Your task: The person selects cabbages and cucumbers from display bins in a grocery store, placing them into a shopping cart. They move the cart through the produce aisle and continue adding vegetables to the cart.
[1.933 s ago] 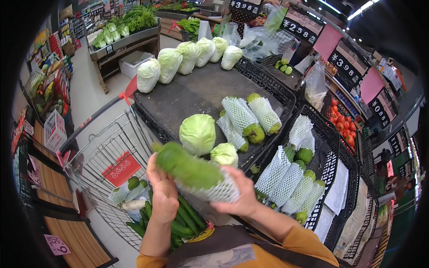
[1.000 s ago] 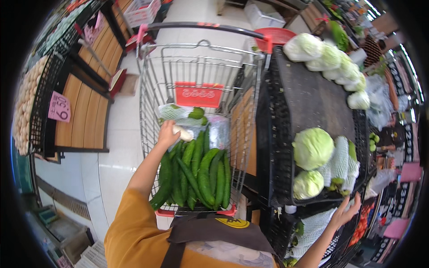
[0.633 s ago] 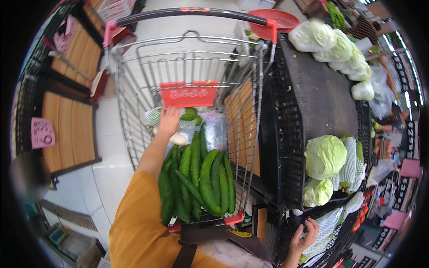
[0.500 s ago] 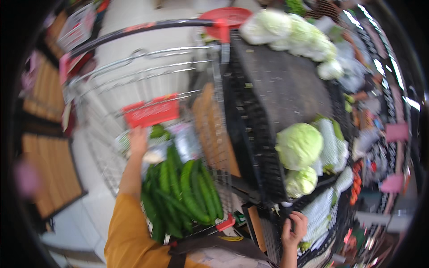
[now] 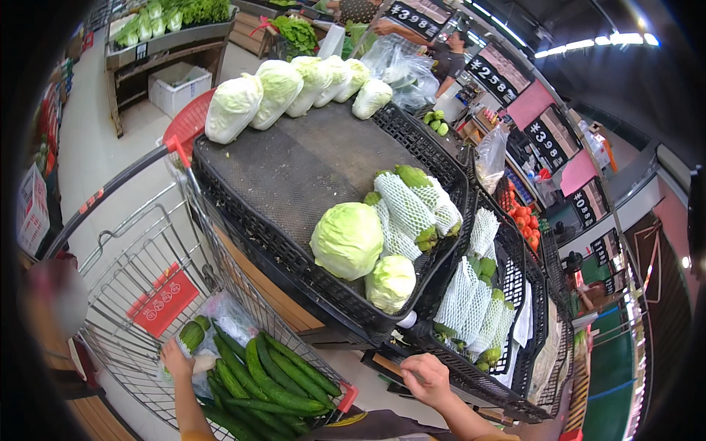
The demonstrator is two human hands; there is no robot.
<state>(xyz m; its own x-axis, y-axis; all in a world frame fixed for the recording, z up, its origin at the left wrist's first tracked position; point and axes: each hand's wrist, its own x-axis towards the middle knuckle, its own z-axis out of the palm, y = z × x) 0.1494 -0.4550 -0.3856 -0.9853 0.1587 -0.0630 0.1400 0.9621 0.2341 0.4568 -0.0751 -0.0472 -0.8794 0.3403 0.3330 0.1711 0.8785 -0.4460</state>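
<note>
My left hand (image 5: 176, 359) reaches down into the wire shopping cart (image 5: 137, 248), its fingers closed around a dark green gourd (image 5: 193, 335) with white foam netting by it. Beside that hand lies a heap of long green cucumbers (image 5: 283, 371), with a clear plastic bag (image 5: 229, 316) just behind them. My right hand (image 5: 429, 378) hovers by the near side of the black crates, fingers curled with nothing seen in them. Close by, a second black crate holds several green gourds in white net sleeves (image 5: 465, 305).
A dark display tray (image 5: 309, 158) stands along the cart's right side. Napa cabbages (image 5: 278, 92) line its far edge; two round cabbages (image 5: 347, 240) and netted gourds (image 5: 401, 220) sit at its near corner. Tomatoes (image 5: 523, 223) lie farther right. A person (image 5: 448, 62) stands beyond the tray.
My view has swung up and to the right, bringing the tray toward the middle. In the cart, my left hand has come onto the gourd. My right hand stays near the crates, fingers still curled.
</note>
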